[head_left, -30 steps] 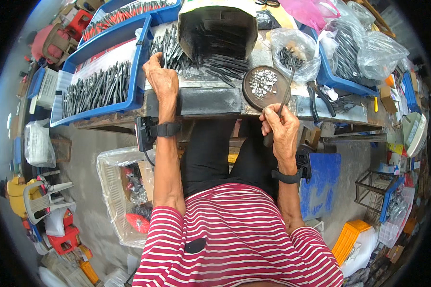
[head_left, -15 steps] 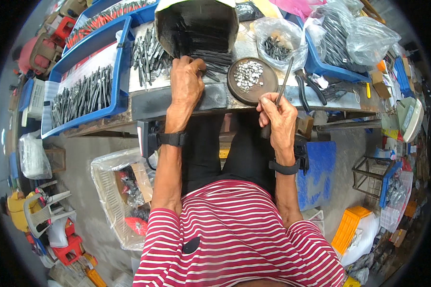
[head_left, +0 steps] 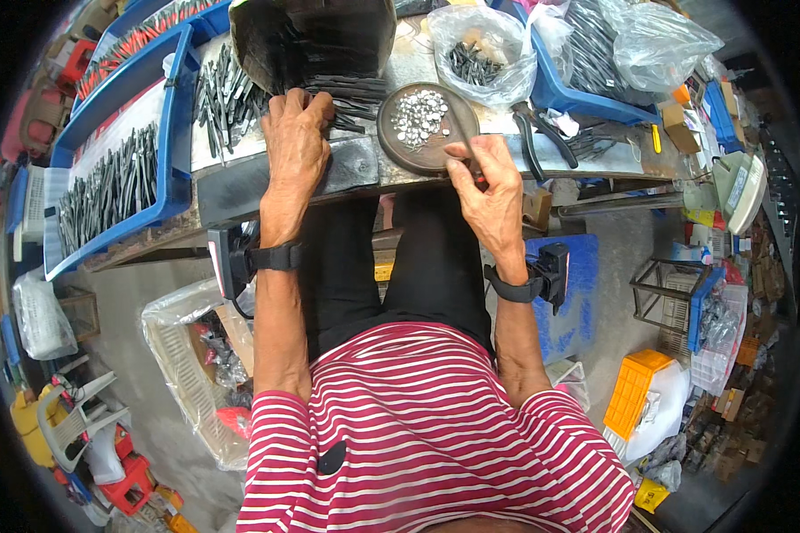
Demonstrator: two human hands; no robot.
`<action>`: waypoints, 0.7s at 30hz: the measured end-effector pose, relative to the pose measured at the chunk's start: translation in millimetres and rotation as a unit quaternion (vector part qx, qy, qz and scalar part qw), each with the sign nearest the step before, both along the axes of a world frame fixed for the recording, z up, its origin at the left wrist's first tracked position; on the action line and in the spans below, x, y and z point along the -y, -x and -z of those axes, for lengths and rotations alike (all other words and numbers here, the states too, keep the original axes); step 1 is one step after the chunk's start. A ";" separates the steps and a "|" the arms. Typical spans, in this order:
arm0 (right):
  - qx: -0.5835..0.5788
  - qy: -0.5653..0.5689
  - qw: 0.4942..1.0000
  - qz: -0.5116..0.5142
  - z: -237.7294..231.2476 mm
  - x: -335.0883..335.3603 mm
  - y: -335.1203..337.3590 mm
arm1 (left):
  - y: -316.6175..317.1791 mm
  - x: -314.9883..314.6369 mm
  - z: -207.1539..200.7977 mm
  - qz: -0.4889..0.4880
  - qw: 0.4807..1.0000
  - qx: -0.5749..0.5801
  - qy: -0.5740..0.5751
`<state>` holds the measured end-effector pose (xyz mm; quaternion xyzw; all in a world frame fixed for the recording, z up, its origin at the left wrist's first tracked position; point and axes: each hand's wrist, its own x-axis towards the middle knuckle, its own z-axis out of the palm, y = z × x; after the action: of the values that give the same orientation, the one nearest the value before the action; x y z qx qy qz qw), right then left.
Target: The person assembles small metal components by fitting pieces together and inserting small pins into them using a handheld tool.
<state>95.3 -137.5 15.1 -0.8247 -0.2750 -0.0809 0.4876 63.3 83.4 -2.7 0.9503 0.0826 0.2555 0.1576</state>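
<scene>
My left hand (head_left: 297, 138) reaches to the mouth of a dark-lined, tilted container (head_left: 313, 44). Its fingers are curled down at the edge of a heap of slim black pieces (head_left: 351, 93), and the fingertips are hidden. In my right hand (head_left: 492, 188) is a thin, dark rod-like tool (head_left: 467, 147), blurred and pointing away from me over the rim of a round brown dish (head_left: 391, 158). Small shiny silver bits (head_left: 420, 117) lie in that dish. More black pieces (head_left: 227, 98) are piled left of the container.
A blue tray (head_left: 176, 133) of dark slim parts stands at left. Behind the dish sits a clear bag (head_left: 507, 80) of black bits. Black-handled pliers (head_left: 544, 138) lie to its right, near a blue bin (head_left: 587, 98) with plastic bags. A lined crate (head_left: 182, 351) is on the floor.
The whole view has shifted, so the bench appears further left and higher. The rod-like tool has swung from upright beside the dish to leaning over its rim. My left hand stays at the black pieces.
</scene>
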 end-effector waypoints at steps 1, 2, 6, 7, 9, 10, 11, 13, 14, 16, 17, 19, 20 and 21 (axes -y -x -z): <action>0.043 0.024 0.999 0.000 3.5 -0.2 -2.3 | 0.8 -0.9 1.2 0.000 1.000 0.000 0.002; 0.052 0.050 0.997 -0.001 2.3 -2.1 -1.8 | 2.6 -2.8 1.1 0.009 1.000 0.023 -0.005; 0.130 0.108 0.985 -0.015 0.1 -10.4 -0.9 | 10.0 -3.0 -2.8 0.005 0.997 0.064 -0.036; 0.130 0.109 0.985 -0.016 -0.6 -12.2 0.0 | 11.9 -3.2 -4.9 0.001 0.997 0.070 -0.045; 0.129 0.167 0.978 -0.008 -1.7 -13.7 1.6 | 16.7 -1.6 -11.1 0.004 0.998 0.055 -0.028; 0.129 0.167 0.977 -0.010 0.3 -14.2 1.8 | 17.6 -1.9 -10.4 0.003 0.997 0.074 -0.031; 0.129 0.167 0.977 -0.012 1.3 -15.0 1.9 | 19.8 -2.6 -11.1 0.000 0.995 0.094 -0.035; 0.150 0.168 0.974 -0.014 2.9 -16.4 2.3 | 26.0 -3.1 -15.0 0.000 0.994 0.106 -0.032; 0.150 0.169 0.974 -0.013 4.2 -16.1 2.0 | 27.2 -2.8 -15.8 0.004 0.995 0.101 -0.015; 0.156 0.170 0.973 -0.008 6.4 -14.5 1.5 | 32.1 0.8 -21.1 0.013 0.996 0.087 0.009; 0.156 0.171 0.973 -0.009 7.7 -14.0 1.3 | 34.0 1.9 -22.7 0.013 0.996 0.088 0.009; 0.178 0.147 0.973 -0.011 9.9 -12.1 0.8 | 36.0 4.0 -24.8 0.047 0.993 0.107 0.023; 0.179 0.147 0.973 -0.013 9.9 -12.0 1.7 | 38.7 5.8 -28.6 0.052 0.993 0.103 0.028; 0.167 0.143 0.976 -0.017 9.7 -11.7 2.7 | 41.2 7.9 -32.6 0.050 0.993 0.103 0.028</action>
<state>92.5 -125.8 5.3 -0.8559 -0.3750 -0.1688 0.3136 22.1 75.5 29.9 0.9170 0.0252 0.3415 0.2047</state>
